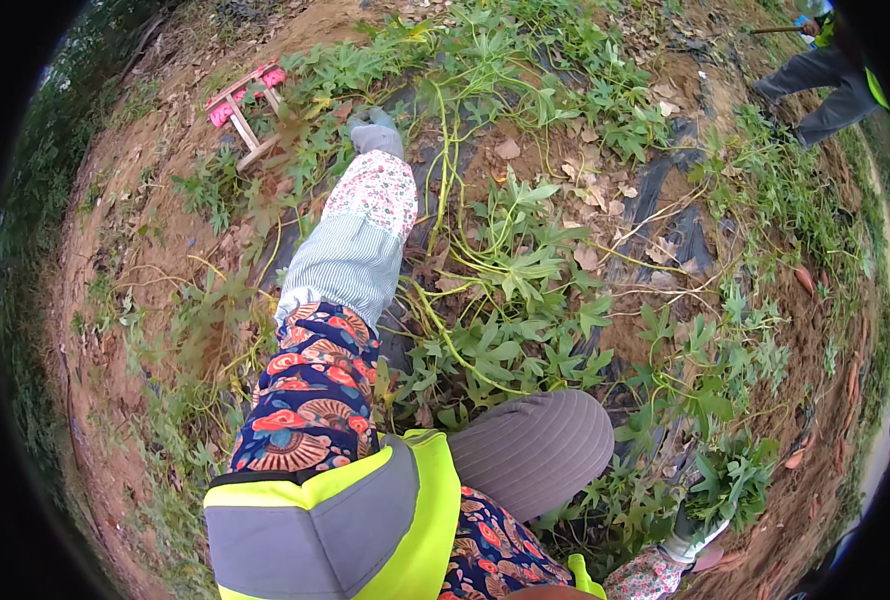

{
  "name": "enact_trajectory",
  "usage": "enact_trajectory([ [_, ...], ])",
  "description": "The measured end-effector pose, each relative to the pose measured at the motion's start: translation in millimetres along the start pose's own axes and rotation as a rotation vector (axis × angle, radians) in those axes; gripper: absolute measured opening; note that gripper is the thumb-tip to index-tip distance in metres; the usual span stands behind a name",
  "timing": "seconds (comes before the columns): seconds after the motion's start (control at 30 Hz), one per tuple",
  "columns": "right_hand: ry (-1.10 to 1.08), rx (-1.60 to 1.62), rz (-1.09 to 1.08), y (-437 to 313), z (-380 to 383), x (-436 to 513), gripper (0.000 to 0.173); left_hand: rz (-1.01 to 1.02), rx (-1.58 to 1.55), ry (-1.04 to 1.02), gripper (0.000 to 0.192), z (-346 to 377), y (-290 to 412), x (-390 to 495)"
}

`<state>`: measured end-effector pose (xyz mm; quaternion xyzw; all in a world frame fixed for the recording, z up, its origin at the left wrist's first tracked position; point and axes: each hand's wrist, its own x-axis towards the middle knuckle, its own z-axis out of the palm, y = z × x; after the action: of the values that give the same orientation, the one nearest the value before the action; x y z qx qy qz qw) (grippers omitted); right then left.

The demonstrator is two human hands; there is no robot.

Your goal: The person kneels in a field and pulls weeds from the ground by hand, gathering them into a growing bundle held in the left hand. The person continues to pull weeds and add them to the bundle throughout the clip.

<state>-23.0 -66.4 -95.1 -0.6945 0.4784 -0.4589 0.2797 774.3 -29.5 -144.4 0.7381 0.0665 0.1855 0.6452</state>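
Observation:
My left hand point(375, 133), in a grey glove with a floral sleeve cover, reaches away to the upper middle, among green vines and leaves at the edge of black plastic film point(407, 101). Its fingertips are partly lost in the foliage, so I cannot tell whether they grip a stem. My right hand point(691, 525), gloved and low at the right, is closed around a bunch of green leaves point(734, 480). Long leafy vines point(445, 150) spread over the ground between the hands. My bent knee point(539, 450) in ribbed grey trousers is at the lower middle.
A small wooden stool point(244, 124) with pink wrapping lies at the upper left. Dry leaves point(587, 187) and torn black film point(689, 232) cover soil. Reddish tubers point(805, 279) lie along the right. Another person point(827, 82) stands at the upper right, holding a wooden handle point(775, 30).

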Motion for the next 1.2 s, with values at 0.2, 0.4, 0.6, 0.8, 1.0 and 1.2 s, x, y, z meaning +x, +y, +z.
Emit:
enact_trajectory([
  [0.2, -0.025, -0.065, -0.010, -1, 2, 2, 0.046, -0.122, -0.139, -0.194, 0.020, -3, -9, 98],
  [0.4, -0.040, -0.115, -0.032, -3, 1, 3, 0.045, -0.715, -0.273, -0.443, 0.011, 18, -6, 136],
  [0.6, -0.042, -0.151, -0.046, -7, 1, 2, 0.045, -0.733, -0.233, -0.387, 0.017, 35, -1, 143],
  [0.8, -0.047, -0.175, -0.065, -11, 4, 4, 0.044, 0.001, 0.361, -0.346, 0.026, 18, 24, 114],
  [1.0, -0.081, -0.272, -0.171, -9, 3, -4, 0.043, 0.611, 1.000, -0.378, 0.033, -20, 64, 73],
  [1.2, 0.020, -0.057, -0.032, -1, -6, -16, 0.040, 0.755, 1.063, -0.555, 0.036, -46, 83, 50],
])
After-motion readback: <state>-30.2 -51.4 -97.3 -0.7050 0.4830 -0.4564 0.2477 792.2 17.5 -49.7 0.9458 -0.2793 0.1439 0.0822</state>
